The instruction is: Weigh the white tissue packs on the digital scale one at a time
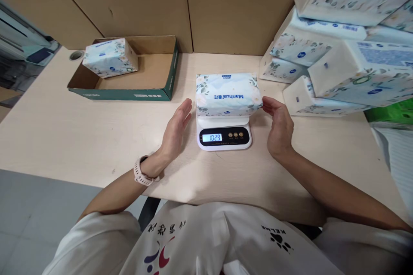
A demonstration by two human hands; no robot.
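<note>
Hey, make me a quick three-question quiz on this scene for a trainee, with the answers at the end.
1. Fill in: the Manhua tissue pack rests on a digital ____.
2. True or false: the left hand is gripping that pack.
3. What is in the green-sided cardboard box, and how many?

Key: 1. scale. 2. False; it is open beside the pack, with a gap. 3. One tissue pack.

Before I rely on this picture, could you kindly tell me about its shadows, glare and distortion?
Head view: soft shadows fall on the table near its front edge; head view: the scale has a lit display, legible without glare over its digits; head view: wide-angle distortion seems to stretch the packs at the upper right.
</note>
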